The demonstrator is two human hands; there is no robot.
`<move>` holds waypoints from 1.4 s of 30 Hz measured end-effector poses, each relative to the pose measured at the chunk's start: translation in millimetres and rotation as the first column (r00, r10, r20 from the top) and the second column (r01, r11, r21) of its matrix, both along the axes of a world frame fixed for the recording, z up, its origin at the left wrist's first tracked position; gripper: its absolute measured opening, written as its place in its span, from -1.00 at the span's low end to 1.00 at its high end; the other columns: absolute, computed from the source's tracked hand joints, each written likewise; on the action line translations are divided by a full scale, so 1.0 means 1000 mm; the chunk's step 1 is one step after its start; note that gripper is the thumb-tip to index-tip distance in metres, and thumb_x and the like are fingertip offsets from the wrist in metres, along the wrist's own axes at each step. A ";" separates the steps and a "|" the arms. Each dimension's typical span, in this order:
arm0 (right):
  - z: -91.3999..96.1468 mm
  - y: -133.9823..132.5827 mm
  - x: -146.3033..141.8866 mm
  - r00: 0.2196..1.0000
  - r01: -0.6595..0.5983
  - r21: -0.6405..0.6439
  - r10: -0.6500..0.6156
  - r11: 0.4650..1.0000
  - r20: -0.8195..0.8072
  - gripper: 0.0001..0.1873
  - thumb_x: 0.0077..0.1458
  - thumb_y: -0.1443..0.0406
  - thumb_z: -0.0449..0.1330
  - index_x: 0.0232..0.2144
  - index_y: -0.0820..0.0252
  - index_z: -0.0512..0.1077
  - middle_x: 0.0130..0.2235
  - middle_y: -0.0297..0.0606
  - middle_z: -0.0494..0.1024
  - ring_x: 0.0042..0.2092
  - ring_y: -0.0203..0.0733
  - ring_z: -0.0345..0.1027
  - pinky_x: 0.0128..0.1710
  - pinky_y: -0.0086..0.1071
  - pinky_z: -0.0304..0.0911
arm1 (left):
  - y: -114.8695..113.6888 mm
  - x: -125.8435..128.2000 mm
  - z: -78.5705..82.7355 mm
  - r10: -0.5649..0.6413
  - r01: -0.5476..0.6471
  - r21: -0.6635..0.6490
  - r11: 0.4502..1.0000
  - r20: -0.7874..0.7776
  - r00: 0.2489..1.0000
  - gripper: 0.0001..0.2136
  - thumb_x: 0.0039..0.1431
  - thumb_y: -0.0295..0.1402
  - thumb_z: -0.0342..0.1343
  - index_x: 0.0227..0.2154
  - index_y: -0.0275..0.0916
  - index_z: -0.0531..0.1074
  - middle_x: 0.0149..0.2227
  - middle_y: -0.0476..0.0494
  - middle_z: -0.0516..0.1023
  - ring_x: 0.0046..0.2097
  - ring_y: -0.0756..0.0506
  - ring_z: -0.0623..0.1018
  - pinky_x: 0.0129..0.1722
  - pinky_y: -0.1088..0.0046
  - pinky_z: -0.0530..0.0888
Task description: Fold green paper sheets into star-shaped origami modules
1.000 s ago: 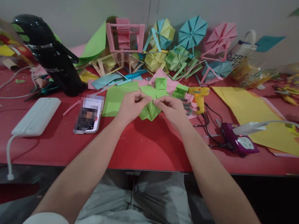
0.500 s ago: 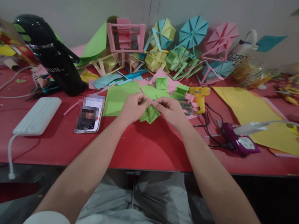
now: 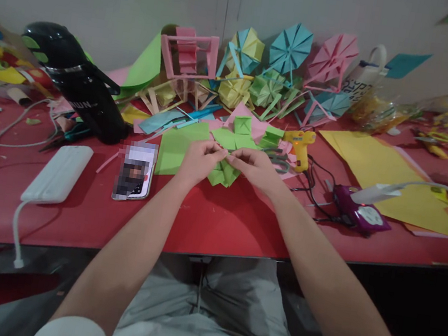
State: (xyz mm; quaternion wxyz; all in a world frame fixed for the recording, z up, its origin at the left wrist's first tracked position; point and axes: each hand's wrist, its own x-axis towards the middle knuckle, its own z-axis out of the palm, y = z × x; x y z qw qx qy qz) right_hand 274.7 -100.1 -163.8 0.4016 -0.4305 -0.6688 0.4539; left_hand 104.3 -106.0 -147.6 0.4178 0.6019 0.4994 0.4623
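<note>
A folded piece of green paper (image 3: 223, 174) is pinched between my two hands above the red table. My left hand (image 3: 203, 159) grips its left side with thumb and fingers closed. From the other side my right hand (image 3: 254, 167) pinches it, and the two thumbs nearly meet at its middle. Fingers hide part of the folds. Flat green sheets (image 3: 179, 147) lie beside and behind my left hand. Just beyond the hands sits a small folded green square (image 3: 242, 125), with another green folded piece (image 3: 271, 137) to its right.
A yellow glue gun (image 3: 300, 147) lies right of my hands, near a purple power strip (image 3: 361, 210) with cables. On the left are a phone (image 3: 136, 171), a white power bank (image 3: 58, 174) and a black bottle (image 3: 80, 85). Folded paper wheels (image 3: 290, 47) line the wall.
My fingers have shifted slightly on the green paper, its lower edge now a little differently folded. Both hands stay in nearly the same place.
</note>
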 end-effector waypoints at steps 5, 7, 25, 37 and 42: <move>-0.002 0.002 0.001 1.000 -0.003 -0.001 0.003 1.000 0.015 -0.55 -0.02 -0.06 0.35 -0.48 0.22 0.45 -0.50 -0.38 0.33 -0.44 -0.34 0.06 -0.43 -0.36 -0.03 | 0.001 0.000 0.002 0.023 -0.023 -0.028 0.999 -0.005 1.000 -0.77 0.07 -0.36 0.24 -0.64 -0.23 0.42 -0.57 0.01 0.39 -0.45 -0.01 0.34 -0.39 0.41 0.29; -0.002 0.003 0.002 1.000 -0.001 -0.008 0.001 1.000 0.004 -0.55 -0.02 -0.05 0.34 -0.49 0.22 0.44 -0.51 -0.38 0.31 -0.45 -0.34 0.05 -0.43 -0.36 -0.04 | 0.001 -0.001 0.002 0.014 -0.015 -0.023 1.000 -0.032 0.999 -0.79 0.08 -0.34 0.24 -0.62 -0.23 0.43 -0.56 0.00 0.42 -0.45 -0.01 0.36 -0.40 0.42 0.29; -0.002 0.002 0.003 0.994 0.105 0.044 -0.103 0.993 -0.047 -0.59 -0.08 -0.02 0.39 -0.53 0.22 0.52 -0.51 -0.33 0.44 -0.45 -0.32 0.14 -0.40 -0.34 0.06 | 0.005 -0.004 -0.005 -0.033 0.032 0.018 0.999 0.061 0.998 -0.79 0.00 -0.22 0.27 -0.59 -0.22 0.46 -0.55 -0.01 0.42 -0.45 0.00 0.36 -0.40 0.43 0.31; -0.001 0.000 0.003 0.993 0.101 0.026 -0.099 0.995 -0.066 -0.60 -0.09 -0.02 0.39 -0.52 0.22 0.53 -0.51 -0.31 0.45 -0.45 -0.31 0.16 -0.40 -0.34 0.09 | 0.007 -0.005 -0.006 -0.005 0.005 -0.002 1.000 0.152 0.988 -0.73 0.00 -0.27 0.28 -0.67 -0.23 0.37 -0.58 0.03 0.33 -0.44 0.01 0.32 -0.40 0.43 0.29; 0.000 0.001 0.003 0.986 0.123 -0.024 -0.125 0.992 -0.114 -0.58 -0.14 -0.03 0.41 -0.54 0.19 0.50 -0.55 -0.35 0.39 -0.48 -0.32 0.14 -0.47 -0.36 0.10 | 0.001 -0.004 -0.003 -0.119 0.141 -0.121 0.983 0.174 0.977 -0.75 -0.08 -0.18 0.39 -0.44 -0.23 0.54 -0.43 -0.04 0.54 -0.38 -0.02 0.46 -0.36 0.44 0.40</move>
